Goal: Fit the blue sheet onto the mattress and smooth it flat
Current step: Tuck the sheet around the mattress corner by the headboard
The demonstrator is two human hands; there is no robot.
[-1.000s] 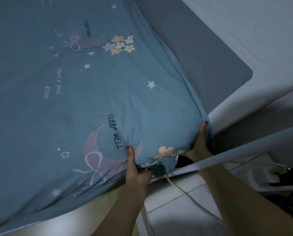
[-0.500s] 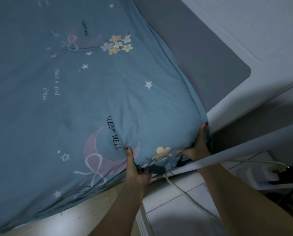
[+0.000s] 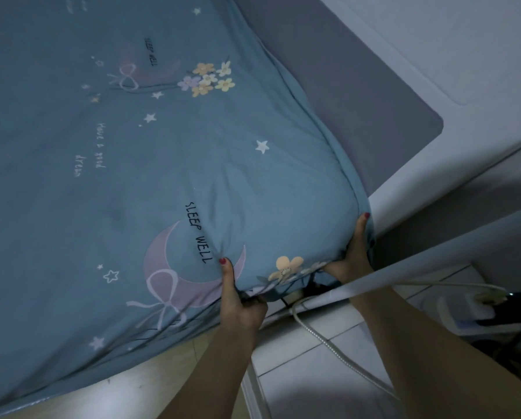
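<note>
Dim room: pale tiled floor (image 3: 313, 373), white cable (image 3: 338, 355), grey padded bed panel (image 3: 359, 95).

Both hands (image 3: 295, 285) gripping blue sheet (image 3: 162, 176)

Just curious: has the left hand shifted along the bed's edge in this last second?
No. The left hand grips the blue sheet at the same spot, its thumb beside the printed moon.
</note>
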